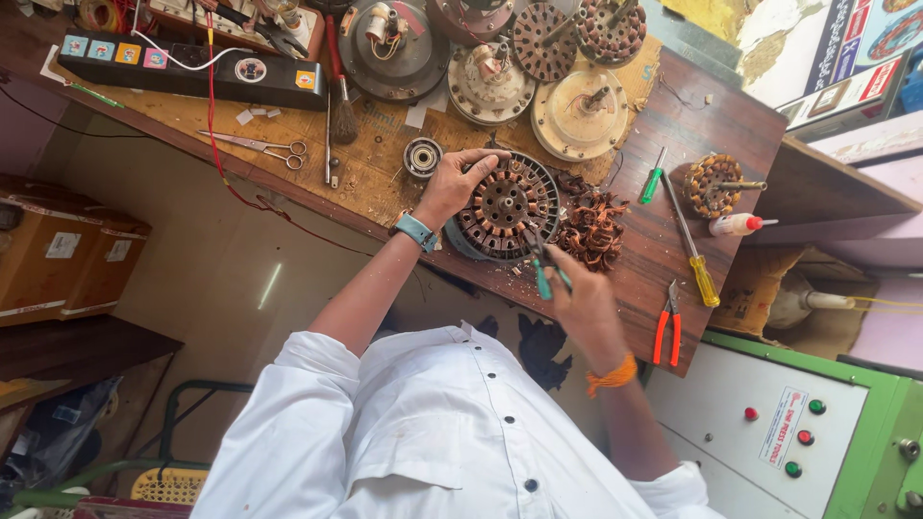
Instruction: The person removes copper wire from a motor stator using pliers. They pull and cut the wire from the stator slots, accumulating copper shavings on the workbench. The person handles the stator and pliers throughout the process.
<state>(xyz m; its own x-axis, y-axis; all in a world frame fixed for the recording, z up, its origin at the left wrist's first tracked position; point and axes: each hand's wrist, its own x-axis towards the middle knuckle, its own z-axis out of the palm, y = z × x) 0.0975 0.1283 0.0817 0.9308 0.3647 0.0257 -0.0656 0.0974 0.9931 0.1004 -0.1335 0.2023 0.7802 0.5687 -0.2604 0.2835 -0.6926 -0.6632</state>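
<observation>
Left hand [452, 185] clamped on stator [507, 206] rim; right hand [580, 298] just below, gripping teal-handled pliers [541, 261] touching stator edge.

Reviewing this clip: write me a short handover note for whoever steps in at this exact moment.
Left hand: gripping the upper left rim of the round motor stator, steadying it on the wooden bench.
Right hand: holding teal-handled pliers, tips at the stator's lower right edge.
Nearby: heap of pulled copper wire right of the stator; yellow-handled screwdriver, green-handled screwdriver, orange-handled pliers, scissors.
Done: a good deal of copper already lies out.
Left: cannot tell how much winding remains in the slots.
</observation>
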